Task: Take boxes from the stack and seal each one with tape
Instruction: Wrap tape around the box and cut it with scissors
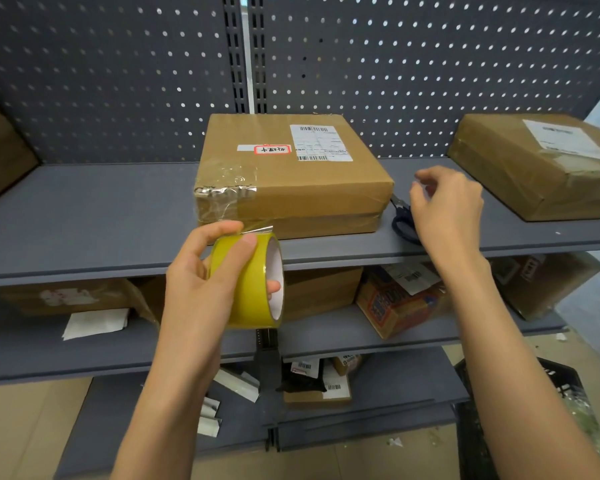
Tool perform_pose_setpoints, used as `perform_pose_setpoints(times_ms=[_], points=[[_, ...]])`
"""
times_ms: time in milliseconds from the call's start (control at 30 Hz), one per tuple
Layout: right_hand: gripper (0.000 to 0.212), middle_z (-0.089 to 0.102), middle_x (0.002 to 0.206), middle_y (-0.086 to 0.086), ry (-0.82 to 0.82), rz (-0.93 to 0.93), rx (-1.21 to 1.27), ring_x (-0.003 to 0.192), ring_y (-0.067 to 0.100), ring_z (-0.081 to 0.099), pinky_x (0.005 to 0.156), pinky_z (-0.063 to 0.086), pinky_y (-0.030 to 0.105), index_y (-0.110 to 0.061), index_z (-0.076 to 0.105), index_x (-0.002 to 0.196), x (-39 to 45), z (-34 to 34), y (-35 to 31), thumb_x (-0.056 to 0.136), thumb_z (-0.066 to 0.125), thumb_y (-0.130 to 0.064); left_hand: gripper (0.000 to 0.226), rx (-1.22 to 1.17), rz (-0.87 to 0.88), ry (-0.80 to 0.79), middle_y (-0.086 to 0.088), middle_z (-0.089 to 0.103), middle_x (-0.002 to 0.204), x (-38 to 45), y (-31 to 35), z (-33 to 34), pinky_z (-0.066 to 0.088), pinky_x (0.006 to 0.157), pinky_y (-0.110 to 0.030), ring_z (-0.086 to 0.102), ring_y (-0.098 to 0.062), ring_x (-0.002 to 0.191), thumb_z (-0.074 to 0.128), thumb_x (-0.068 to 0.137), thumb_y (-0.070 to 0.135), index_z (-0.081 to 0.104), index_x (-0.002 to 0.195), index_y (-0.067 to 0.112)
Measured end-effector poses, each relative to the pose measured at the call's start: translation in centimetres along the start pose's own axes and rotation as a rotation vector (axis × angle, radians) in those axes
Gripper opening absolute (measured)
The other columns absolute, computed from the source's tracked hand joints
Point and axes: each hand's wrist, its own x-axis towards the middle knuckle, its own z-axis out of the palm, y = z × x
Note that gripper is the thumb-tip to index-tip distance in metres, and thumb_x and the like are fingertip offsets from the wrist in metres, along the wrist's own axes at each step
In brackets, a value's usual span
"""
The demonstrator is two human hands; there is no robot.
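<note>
You are sealing the box (291, 174), which is sitting at twelve o'clock on the upper shelf (84, 220) against the pegboard (118, 64); clear tape is already wrinkling over its near left corner and running down its front face toward the tape roll (246, 282). Your left hand (201, 271) is gripping that yellow roll just below the shelf edge, thumb on the outer band where the strip is leaving it, a fingertip showing through the core. The strip looks uncut, so you are likely at the cutting step. Your right hand (447, 209) is hovering at two o'clock over the scissors (404, 220) lying just beside the box's right side; its fingers are loosely curled and holding nothing. The next move is probably calling for that grip to settle into the handles without nudging the box, while your left is keeping the strip taut. A second, taped box (541, 161) is resting at the far right of the shelf.
</note>
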Motion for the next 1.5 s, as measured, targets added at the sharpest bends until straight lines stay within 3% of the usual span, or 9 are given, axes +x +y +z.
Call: perform_pose_setpoints(times_ms=[233,433,600,867,1000,1067,1133,1233,1500], points=[[0.027,0.068,0.11,0.011,0.06,-0.072,0.086,0.106,0.026,0.06,0.093,0.045,0.038,-0.006,0.066,0.116,0.2,0.2,-2.3,0.093,0.053,-0.015,0.007,-0.006,0.036,0.096,0.001,0.068,0.07,0.2,0.1,-2.0,0.045,0.037,-0.022,0.067,-0.017,0.05,0.064,0.086,0.021,0.063,0.093,0.024],[0.027,0.069,0.106,0.008,0.037,-0.105,0.135,0.1,0.024,0.061,0.092,0.045,0.035,-0.009,0.069,0.111,0.4,1.1,-4.6,0.091,0.052,-0.015,0.006,0.02,0.074,0.175,0.005,0.068,0.062,0.6,0.2,-4.3,0.05,0.04,-0.024,0.066,-0.015,0.047,0.065,0.086,0.019,0.063,0.091,0.022],[0.026,0.069,0.103,0.007,0.009,-0.158,0.199,0.096,0.023,0.062,0.091,0.048,0.041,-0.009,0.069,0.109,0.3,2.0,-6.8,0.091,0.053,-0.018,0.018,0.059,0.135,0.298,0.001,0.066,0.092,1.8,1.4,-7.0,0.053,0.045,-0.023,0.067,-0.011,0.053,0.066,0.087,0.024,0.066,0.105,0.027],[0.028,0.069,0.11,0.007,-0.051,-0.207,0.219,0.1,0.022,0.063,0.093,0.049,0.041,-0.009,0.068,0.114,0.0,3.6,-9.3,0.091,0.054,-0.017,0.045,0.255,0.303,0.295,0.014,0.051,0.105,4.4,3.5,-9.4,0.048,0.046,-0.011,0.062,0.011,0.061,0.064,0.09,0.021,0.05,0.133,0.029],[0.028,0.069,0.11,0.008,-0.054,-0.235,0.216,0.1,0.022,0.063,0.094,0.048,0.039,-0.008,0.068,0.114,0.0,3.9,-10.0,0.091,0.054,-0.016,0.045,0.384,0.351,0.298,0.01,0.051,0.093,6.9,3.8,-10.4,0.053,0.048,-0.019,0.065,0.0,0.062,0.067,0.088,0.02,0.05,0.13,0.022],[0.028,0.068,0.111,0.008,-0.063,-0.245,0.216,0.101,0.022,0.062,0.094,0.046,0.036,-0.008,0.067,0.114,-0.1,4.0,-10.3,0.091,0.054,-0.015,0.046,0.541,0.387,0.283,-0.002,0.057,0.095,8.7,3.4,-11.0,0.057,0.06,-0.035,0.067,-0.016,0.081,0.069,0.086,0.029,0.048,0.127,0.024],[0.028,0.068,0.113,0.008,-0.077,-0.257,0.209,0.103,0.023,0.061,0.093,0.046,0.035,-0.007,0.067,0.115,-0.1,4.1,-10.5,0.092,0.054,-0.015,0.049,0.773,0.411,0.266,-0.01,0.058,0.104,10.4,2.9,-11.4,0.05,0.079,-0.044,0.057,-0.034,0.1,0.067,0.086,0.037,0.045,0.127,0.023],[0.027,0.068,0.112,0.007,-0.085,-0.284,0.185,0.104,0.023,0.061,0.092,0.047,0.038,-0.008,0.067,0.114,-0.3,4.4,-10.8,0.093,0.053,-0.017,0.051,1.081,0.429,0.246,-0.019,0.059,0.104,12.6,2.3,-11.3,0.039,0.077,-0.042,0.054,-0.043,0.101,0.063,0.09,0.035,0.04,0.129,0.012],[0.025,0.067,0.107,0.006,-0.119,-0.329,0.111,0.1,0.021,0.059,0.087,0.043,0.031,-0.011,0.068,0.111,-0.5,5.1,-10.6,0.094,0.052,-0.019,0.048,1.474,0.407,0.138,-0.023,0.06,0.112,15.7,0.6,-11.7,0.047,0.076,-0.047,0.059,-0.043,0.096,0.061,0.092,0.031,0.038,0.124,0.005]])
